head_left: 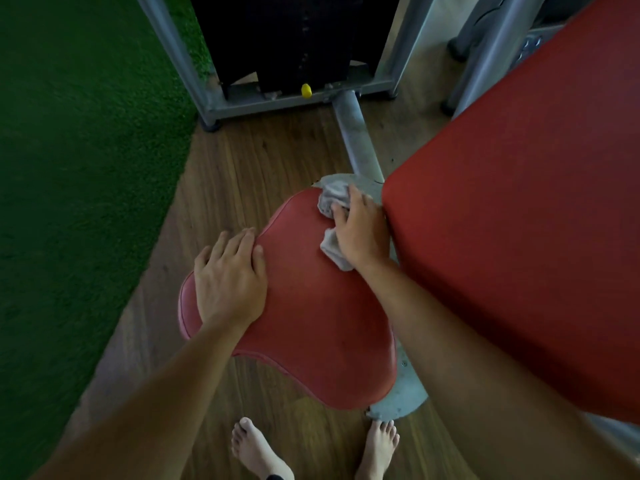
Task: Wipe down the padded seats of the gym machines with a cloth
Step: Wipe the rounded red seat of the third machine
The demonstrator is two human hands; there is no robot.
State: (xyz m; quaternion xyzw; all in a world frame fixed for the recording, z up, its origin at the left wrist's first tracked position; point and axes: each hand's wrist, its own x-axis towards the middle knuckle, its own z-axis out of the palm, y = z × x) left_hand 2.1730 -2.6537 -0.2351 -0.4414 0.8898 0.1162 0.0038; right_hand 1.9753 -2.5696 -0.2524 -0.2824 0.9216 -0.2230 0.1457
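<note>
A red padded seat [311,323] fills the middle of the head view, worn and slightly faded. My right hand [360,230] presses a crumpled grey cloth [333,199] onto the seat's far right corner, beside the big red back pad [519,209]. Part of the cloth pokes out under my palm near the wrist. My left hand [230,275] lies flat on the seat's left edge, fingers together and slightly spread over the rim, holding nothing.
A grey steel frame [360,140] runs from under the seat to the weight stack [298,43] with a yellow pin [306,90]. Green turf [79,168] covers the left side. Wood-look floor [242,168] lies around the seat. My bare feet [256,452] stand below the seat.
</note>
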